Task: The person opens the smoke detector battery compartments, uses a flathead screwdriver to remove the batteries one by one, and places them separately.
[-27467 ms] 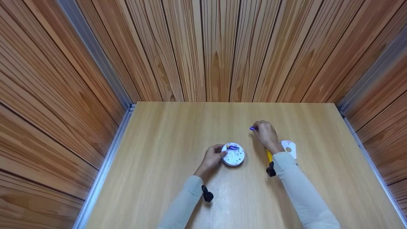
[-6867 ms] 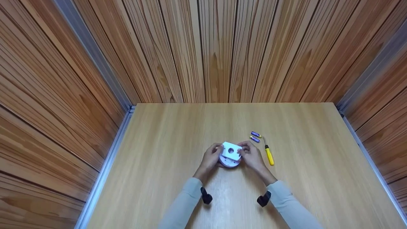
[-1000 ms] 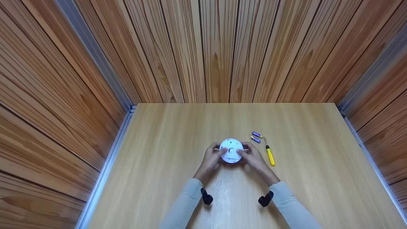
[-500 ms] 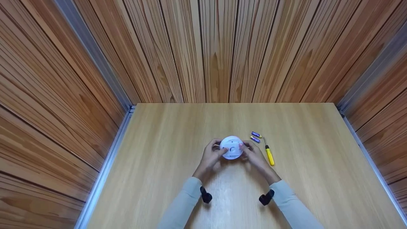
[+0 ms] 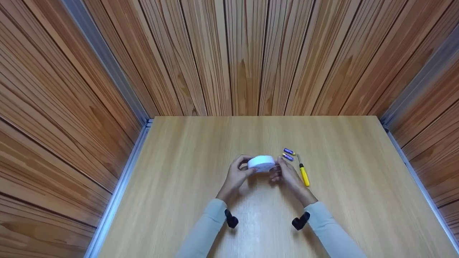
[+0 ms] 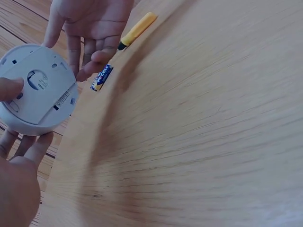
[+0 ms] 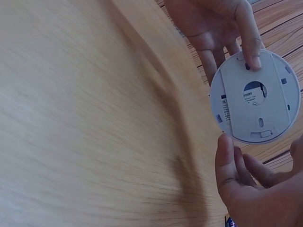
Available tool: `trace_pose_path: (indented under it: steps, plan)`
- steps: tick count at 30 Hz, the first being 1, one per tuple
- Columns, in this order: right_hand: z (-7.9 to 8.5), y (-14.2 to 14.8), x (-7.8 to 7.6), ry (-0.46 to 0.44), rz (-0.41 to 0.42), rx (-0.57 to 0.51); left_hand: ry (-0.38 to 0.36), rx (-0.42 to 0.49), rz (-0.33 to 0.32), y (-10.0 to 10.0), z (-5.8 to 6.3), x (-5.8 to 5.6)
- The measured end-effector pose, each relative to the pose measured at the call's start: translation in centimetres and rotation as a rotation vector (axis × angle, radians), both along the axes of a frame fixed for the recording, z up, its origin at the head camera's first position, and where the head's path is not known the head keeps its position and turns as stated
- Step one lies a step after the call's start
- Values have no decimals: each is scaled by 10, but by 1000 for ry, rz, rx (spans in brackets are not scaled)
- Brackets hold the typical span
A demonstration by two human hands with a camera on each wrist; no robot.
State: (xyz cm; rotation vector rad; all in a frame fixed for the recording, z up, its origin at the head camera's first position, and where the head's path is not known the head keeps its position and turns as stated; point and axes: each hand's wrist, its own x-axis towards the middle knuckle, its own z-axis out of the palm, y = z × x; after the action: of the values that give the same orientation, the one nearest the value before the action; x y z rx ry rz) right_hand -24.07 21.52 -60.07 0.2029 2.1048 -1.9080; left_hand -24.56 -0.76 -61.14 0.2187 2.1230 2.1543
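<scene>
My left hand [image 5: 236,176] holds a round white smoke detector [image 5: 261,162] above the table, tilted so its side edge faces the head view. In the left wrist view its thumb presses on the white back plate [image 6: 41,97], and its fingers support the rim from below. The plate lies across the detector's back, with a round hole in the middle showing a printed label. My right hand [image 5: 289,176] is at the detector's right edge, a fingertip right at the rim. Its other fingers are loosely bent and hold nothing.
Two purple-blue batteries [image 5: 288,157] lie on the wooden table [image 5: 200,150] just beyond my right hand. Beside them is a yellow-handled screwdriver [image 5: 304,175], its shaft pointing toward the batteries. Wood-plank walls [image 5: 247,57] enclose the table at the back and sides.
The plate, earlier on the table, then in both hands over the detector, is now on its back. Within the last second the detector tilted and my right hand loosened its grip, its thumb leaving the back.
</scene>
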Motion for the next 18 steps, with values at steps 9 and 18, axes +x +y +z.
trace_pose_path:
  steps: [9, 18]
  plan:
    - [0, 4, 0, -51, 79, -53, 57, -5, -25, 0, 0, 1]
    - [0, 5, 2, -84, 67, -215, 115, -48, -56, -2, -1, 0]
